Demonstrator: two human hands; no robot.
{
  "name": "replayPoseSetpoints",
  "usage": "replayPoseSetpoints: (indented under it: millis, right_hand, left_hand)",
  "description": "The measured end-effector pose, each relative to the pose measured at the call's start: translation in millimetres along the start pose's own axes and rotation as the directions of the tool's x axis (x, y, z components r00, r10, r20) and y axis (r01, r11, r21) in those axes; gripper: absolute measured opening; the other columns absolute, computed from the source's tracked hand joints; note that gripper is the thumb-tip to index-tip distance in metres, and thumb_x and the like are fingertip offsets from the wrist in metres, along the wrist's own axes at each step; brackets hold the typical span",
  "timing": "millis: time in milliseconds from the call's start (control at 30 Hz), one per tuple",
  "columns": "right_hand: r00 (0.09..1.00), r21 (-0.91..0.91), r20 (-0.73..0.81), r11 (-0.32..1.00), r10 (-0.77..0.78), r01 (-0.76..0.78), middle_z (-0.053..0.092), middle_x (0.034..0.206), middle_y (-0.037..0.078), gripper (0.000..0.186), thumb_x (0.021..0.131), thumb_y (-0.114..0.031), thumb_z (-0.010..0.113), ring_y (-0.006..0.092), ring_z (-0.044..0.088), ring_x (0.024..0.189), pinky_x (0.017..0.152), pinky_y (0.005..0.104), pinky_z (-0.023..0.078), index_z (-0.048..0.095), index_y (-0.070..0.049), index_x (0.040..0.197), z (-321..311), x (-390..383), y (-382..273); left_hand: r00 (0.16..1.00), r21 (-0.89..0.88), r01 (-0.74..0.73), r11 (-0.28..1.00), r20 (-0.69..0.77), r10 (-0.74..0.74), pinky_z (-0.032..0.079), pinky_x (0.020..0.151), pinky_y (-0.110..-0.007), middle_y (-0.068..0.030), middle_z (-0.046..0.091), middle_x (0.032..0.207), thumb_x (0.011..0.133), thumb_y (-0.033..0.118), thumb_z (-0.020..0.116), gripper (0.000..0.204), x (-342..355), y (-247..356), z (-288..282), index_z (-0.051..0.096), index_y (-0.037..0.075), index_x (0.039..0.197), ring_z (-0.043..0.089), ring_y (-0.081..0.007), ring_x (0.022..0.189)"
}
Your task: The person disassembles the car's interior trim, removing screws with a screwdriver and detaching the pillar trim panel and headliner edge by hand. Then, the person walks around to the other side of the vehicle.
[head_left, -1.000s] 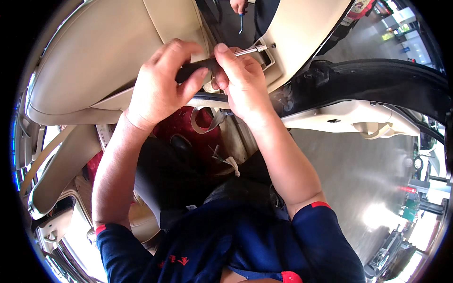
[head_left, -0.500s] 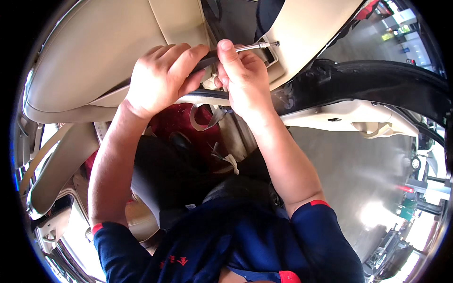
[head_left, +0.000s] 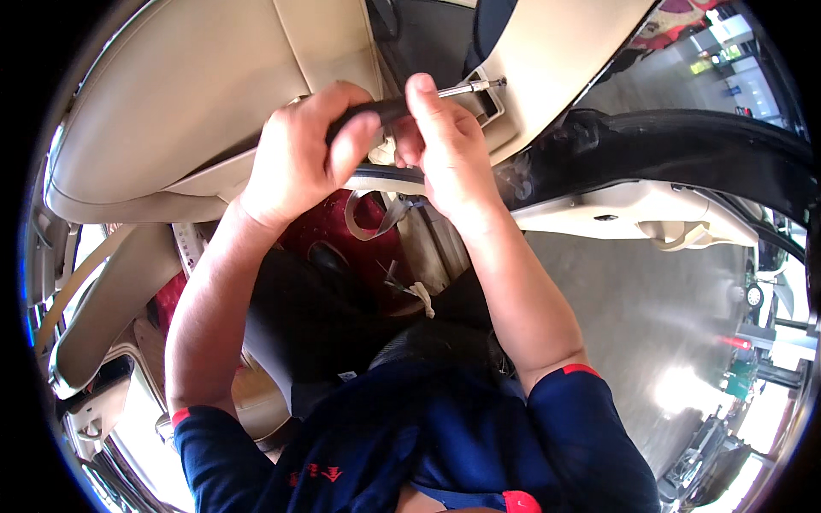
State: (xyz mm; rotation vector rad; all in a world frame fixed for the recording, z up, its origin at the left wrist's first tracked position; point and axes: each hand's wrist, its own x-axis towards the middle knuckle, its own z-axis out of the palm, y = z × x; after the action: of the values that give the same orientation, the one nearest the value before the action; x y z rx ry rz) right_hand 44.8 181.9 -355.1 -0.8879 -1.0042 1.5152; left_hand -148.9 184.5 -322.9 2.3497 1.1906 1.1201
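A screwdriver with a black handle (head_left: 389, 110) and a shiny metal shaft (head_left: 463, 89) lies between my two hands. Its tip meets a small dark spot on the beige pillar trim (head_left: 547, 51). My left hand (head_left: 295, 158), slightly blurred, is closed round the rear of the handle, its thumb along the near side. Further forward, my right hand (head_left: 457, 158) holds the tool where handle and shaft join, thumb raised on top. Its lower fingers are partly hidden. Behind the shaft a rectangular opening in the trim shows in part.
A beige seat (head_left: 188, 85) fills the upper left. A grey belt strap (head_left: 357, 224) hangs over the red floor covering (head_left: 299, 222). On the right are a black door frame (head_left: 667, 145) and a beige door panel (head_left: 633, 205). Loose wires (head_left: 395, 278) stick up near my legs.
My left hand has shifted slightly right and down, turning about the handle with its thumb lifting. My right hand has moved a little to the right; the tip stays at the same spot.
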Motion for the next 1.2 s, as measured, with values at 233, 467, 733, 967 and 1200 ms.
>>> replayPoseSetpoints:
  millis: [233,467,733,967,1200]
  right_hand:
    - [0.992,0.156,0.094,0.985,-0.083,0.068,0.056,0.070,-0.001,0.039,0.103,-0.042,0.066,0.0072,0.050,0.064,0.063,0.0240,0.043,0.061,-0.007,0.086,5,4,10]
    - [0.996,0.203,0.085,0.979,-0.022,0.004,0.058,0.070,0.000,0.040,0.101,-0.042,0.069,0.0071,0.053,0.066,0.066,0.0258,0.047,0.062,-0.005,0.089,10,-3,-3]
    - [0.999,0.066,-0.005,0.997,-0.042,0.042,0.055,0.069,-0.001,0.043,0.104,-0.047,0.061,0.0098,0.050,0.062,0.063,0.0285,0.047,0.064,-0.007,0.090,9,3,12]
    - [0.992,0.077,0.112,0.996,-0.064,0.055,0.060,0.076,0.000,0.042,0.101,-0.047,0.067,0.0085,0.052,0.068,0.068,0.0259,0.047,0.064,-0.006,0.093,2,8,6]
    - [0.996,0.109,0.093,0.994,0.010,-0.020,0.064,0.091,0.005,0.053,0.100,-0.049,0.067,0.0125,0.058,0.077,0.074,0.0321,0.051,0.062,0.001,0.117,-1,-3,-5]
  left_hand:
    - [0.981,-0.253,0.175,0.951,-0.035,-0.189,0.051,0.061,-0.031,-0.0087,0.065,0.084,0.096,0.011,0.061,0.017,-2,-8,6,0.061,0.001,0.109,0.061,-0.0184,0.066]
    - [0.666,-0.472,0.746,0.470,0.535,-0.520,0.051,0.059,-0.033,-0.0109,0.065,0.078,0.092,0.004,0.064,0.027,15,-8,-22,0.058,0.001,0.118,0.062,-0.0192,0.064]
    - [0.999,0.024,0.023,0.999,-0.046,-0.022,0.054,0.067,-0.035,-0.0140,0.064,0.080,0.100,0.011,0.058,0.016,-4,3,-4,0.064,0.001,0.111,0.066,-0.0252,0.070]
    - [0.894,-0.366,0.446,0.816,0.137,-0.427,0.048,0.055,-0.031,-0.0088,0.063,0.078,0.099,0.020,0.056,0.027,8,-1,-4,0.062,0.000,0.117,0.054,-0.0165,0.050]
    - [0.881,-0.211,0.468,0.858,0.194,-0.432,0.054,0.074,-0.031,-0.0107,0.070,0.082,0.101,0.029,0.058,0.034,4,3,-8,0.070,-0.003,0.104,0.065,-0.0179,0.071]
